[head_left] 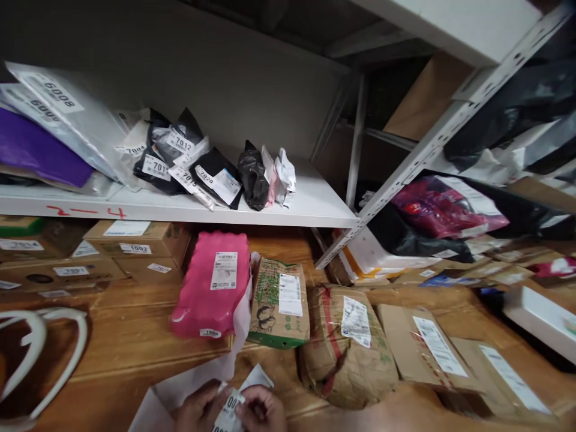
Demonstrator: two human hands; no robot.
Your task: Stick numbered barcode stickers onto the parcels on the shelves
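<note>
At the bottom edge, my left hand (198, 409) and my right hand (264, 410) are close together, with a printed number label (228, 413) pinched between them. Its digits are only partly readable. A long white paper strip (189, 384) runs behind my hands, up along the side of a pink scalloped package (211, 282). White paper (257, 378) also sticks up above my right hand. Beyond my hands stands a brown carton with green print (279, 300). To its right lies a bulging brown parcel with red tape (346, 348).
A white shelf (315, 201) with bagged, numbered parcels (180, 159) crosses above, and small boxes (139, 249) sit under it. A perforated metal post (414, 150) slants at right. Flat cartons (427, 342) lie on the wooden floor, and white curved tubes (76, 354) stand at left.
</note>
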